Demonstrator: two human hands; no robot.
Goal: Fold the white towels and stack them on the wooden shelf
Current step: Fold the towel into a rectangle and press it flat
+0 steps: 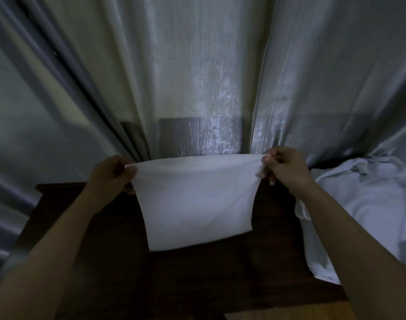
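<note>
Our grip: left hand (113, 175) and right hand (284, 168) pinch the white towel's (196, 202) top corners above the wooden shelf (86, 227); next we judge halving it.

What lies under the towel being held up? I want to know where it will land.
Under the held towel, pinched by the left hand and right hand, is the dark wooden shelf top. The part directly behind the cloth is covered and cannot be seen.

Dim and bluish overall, soft glare on the curtain (211, 88), deep shadow below, wide-angle bending at edges, slightly soft focus.
</note>
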